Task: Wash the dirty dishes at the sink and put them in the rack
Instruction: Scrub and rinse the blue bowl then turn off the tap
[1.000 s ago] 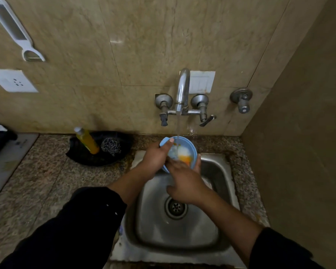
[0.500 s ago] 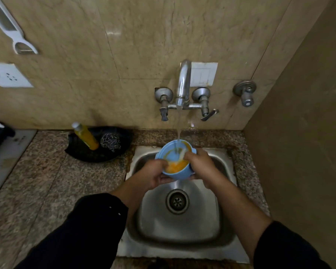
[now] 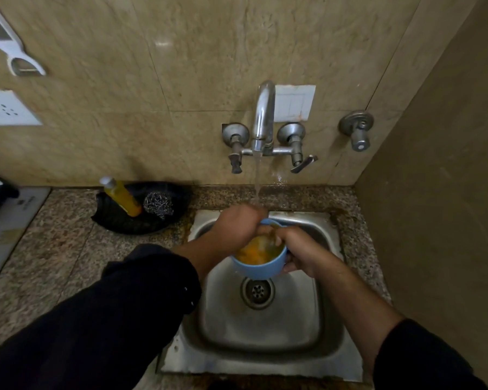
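A light blue bowl point(image 3: 258, 268) with orange-yellow residue and water inside is held over the steel sink point(image 3: 265, 333), above the drain. My right hand point(image 3: 299, 251) grips its right rim, thumb inside the bowl and fingers under it. My left hand point(image 3: 237, 225) lies across the bowl's far rim with its fingers curled down into the bowl. Water runs from the tap point(image 3: 264, 119) and lands on my left hand at the bowl's back edge. What my left fingers touch inside is hidden.
A black tray point(image 3: 116, 218) on the granite counter left of the sink holds a yellow soap bottle point(image 3: 123, 197) and a steel scrubber point(image 3: 158, 204). A brown wall stands close on the right. A white board point(image 3: 9, 218) lies at the far left.
The bowl has come down and toward me from under the tap. My left hand has moved from the bowl's left side to over its rim, fingers going inside. The orange residue has spread.
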